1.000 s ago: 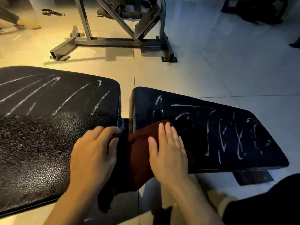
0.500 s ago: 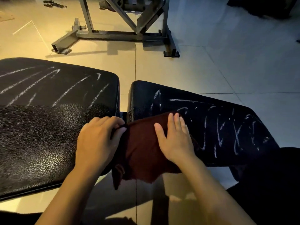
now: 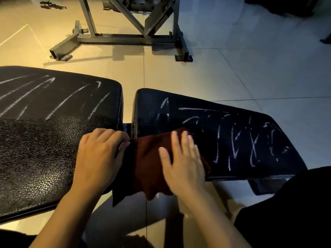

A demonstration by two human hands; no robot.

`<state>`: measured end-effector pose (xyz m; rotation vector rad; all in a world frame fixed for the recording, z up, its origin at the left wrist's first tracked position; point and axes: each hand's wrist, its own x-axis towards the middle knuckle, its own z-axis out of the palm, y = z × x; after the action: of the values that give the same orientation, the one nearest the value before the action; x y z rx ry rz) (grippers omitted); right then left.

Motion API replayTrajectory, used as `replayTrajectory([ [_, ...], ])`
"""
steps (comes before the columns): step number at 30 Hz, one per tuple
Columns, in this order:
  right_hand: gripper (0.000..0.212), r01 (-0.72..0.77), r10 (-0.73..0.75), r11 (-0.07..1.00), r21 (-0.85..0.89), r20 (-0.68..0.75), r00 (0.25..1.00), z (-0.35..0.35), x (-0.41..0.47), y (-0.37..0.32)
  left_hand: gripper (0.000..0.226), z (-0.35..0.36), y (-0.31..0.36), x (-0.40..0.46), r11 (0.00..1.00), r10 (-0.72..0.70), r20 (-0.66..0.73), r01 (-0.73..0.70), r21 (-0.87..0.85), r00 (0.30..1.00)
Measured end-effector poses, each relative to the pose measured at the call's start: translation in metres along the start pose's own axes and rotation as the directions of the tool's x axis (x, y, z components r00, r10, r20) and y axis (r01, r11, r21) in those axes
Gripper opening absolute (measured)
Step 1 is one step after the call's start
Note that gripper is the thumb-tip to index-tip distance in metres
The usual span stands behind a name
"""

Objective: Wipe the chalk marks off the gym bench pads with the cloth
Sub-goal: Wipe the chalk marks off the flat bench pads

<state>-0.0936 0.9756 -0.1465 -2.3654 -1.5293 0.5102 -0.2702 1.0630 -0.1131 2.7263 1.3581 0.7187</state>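
Observation:
Two black bench pads lie side by side with a narrow gap between them. The left pad (image 3: 44, 149) carries slanted white chalk strokes along its far half. The right pad (image 3: 232, 122) is covered in chalk scribbles from its middle to its right end. A dark red cloth (image 3: 148, 161) drapes over the right pad's near left corner and hangs off the front edge. My right hand (image 3: 182, 163) lies flat on the cloth, fingers spread and slightly blurred. My left hand (image 3: 100, 156) rests on the left pad's right edge, its fingertips pinching the cloth's left edge.
A grey steel machine frame (image 3: 129, 36) stands on the tiled floor beyond the pads. Small dark objects (image 3: 52, 5) lie on the floor at the far left. My dark-clothed leg (image 3: 286, 212) is at the lower right, beside the right pad's end.
My right hand and the cloth have shifted slightly back and forth on the right pad's near left corner. The left hand stays at the gap. The chalk marks look the same.

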Motion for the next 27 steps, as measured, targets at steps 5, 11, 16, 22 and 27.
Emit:
replayTrajectory([
  [5,0.067,-0.146,0.148,0.989,-0.023,0.056,0.987,-0.009,0.025,0.012,0.024,0.004,-0.001,0.003,0.998,0.064,0.076,-0.064,-0.002,0.995],
  [11,0.068,-0.091,0.090,0.995,0.034,0.033,0.995,-0.008,0.009,0.003,0.027,0.003,0.001,0.001,0.998,0.064,0.072,-0.066,0.021,0.995],
  [16,0.067,-0.047,0.048,0.999,-0.006,0.060,0.997,-0.008,-0.011,0.012,0.026,0.001,0.014,0.006,0.990,0.140,-0.026,-0.140,0.033,0.990],
  [22,0.072,-0.194,0.195,0.981,-0.019,0.089,0.977,-0.023,0.047,0.037,0.023,0.021,0.035,0.016,0.986,0.131,-0.023,-0.127,0.112,0.991],
  [27,0.073,-0.130,0.129,0.991,0.008,0.074,0.989,-0.015,-0.008,0.028,0.022,0.027,0.034,0.017,0.989,0.080,-0.039,-0.075,0.127,0.996],
])
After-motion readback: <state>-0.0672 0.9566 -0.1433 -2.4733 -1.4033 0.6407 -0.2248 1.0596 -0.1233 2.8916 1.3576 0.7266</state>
